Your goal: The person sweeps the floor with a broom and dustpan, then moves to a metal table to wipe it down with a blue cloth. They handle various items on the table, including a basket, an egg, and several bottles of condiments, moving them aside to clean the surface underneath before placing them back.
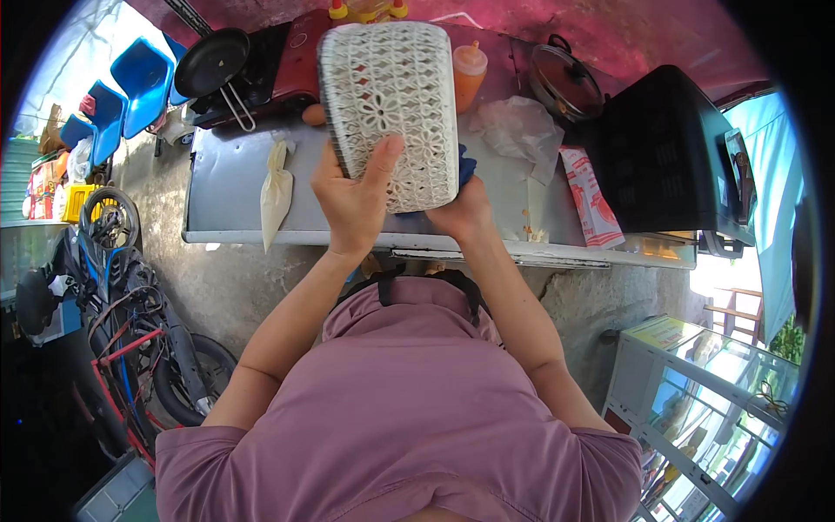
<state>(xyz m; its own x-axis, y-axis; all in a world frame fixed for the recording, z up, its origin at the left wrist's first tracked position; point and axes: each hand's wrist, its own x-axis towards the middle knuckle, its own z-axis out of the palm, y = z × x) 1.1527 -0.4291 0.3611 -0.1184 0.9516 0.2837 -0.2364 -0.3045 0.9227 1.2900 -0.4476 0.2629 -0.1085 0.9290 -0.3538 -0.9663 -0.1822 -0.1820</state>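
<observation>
A white openwork basket (398, 98) with a floral lattice pattern is held up above a metal-topped counter (228, 176). My left hand (357, 196) grips its left side, thumb laid over the lattice. At the lower right of the basket, my right hand (466, 209) is closed around a dark blue cloth (466, 166), most of it hidden behind the basket. Whether the right fingers also touch the basket cannot be seen. To the left on the counter lies a pale piping bag (277, 192), its tip over the front edge.
A frying pan (214, 63) rests over a gas stove (293, 59). Behind the basket stands an orange sauce bottle (470, 75). Rightward are a crumpled plastic bag (518, 130), a lidded pan (565, 78), a red-and-white packet (590, 199) and a black appliance (665, 156). A motorcycle (130, 293) stands at left.
</observation>
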